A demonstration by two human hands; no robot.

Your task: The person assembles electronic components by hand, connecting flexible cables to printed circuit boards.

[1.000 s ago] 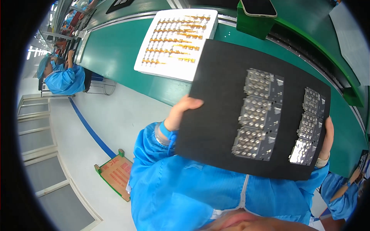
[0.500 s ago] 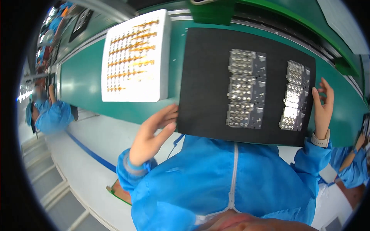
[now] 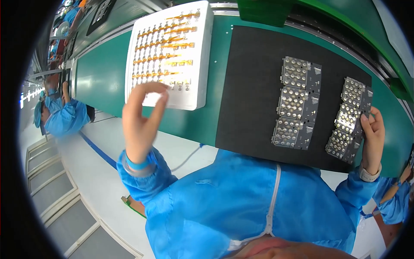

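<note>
A white tray [image 3: 202, 93] holds rows of thin orange flexible circuit strips [image 3: 181, 30]. My left hand [image 3: 140, 118] is over the tray's near edge, thumb and index finger curved toward each other, with no held thing visible between them. It covers part of the lowest row. On a black mat [image 3: 250, 86] lie two columns of dark circuit boards dotted with silver domes, the left column [image 3: 295, 103] and the right column [image 3: 348, 118]. At the mat's right edge, my right hand [image 3: 373, 138] pinches the outer edge of the right column's boards between thumb and fingers.
The green bench [image 3: 97, 84] runs under the tray and mat. A green bin [image 3: 263, 13] stands behind the mat, beside a green rail [image 3: 336, 21]. One person in blue [image 3: 64, 114] sits at the far left, another [image 3: 394, 192] at the right edge.
My left hand has left the mat's left edge and moved up and left over the tray. My right thumb has come onto the right boards' edge. The whole view has shifted.
</note>
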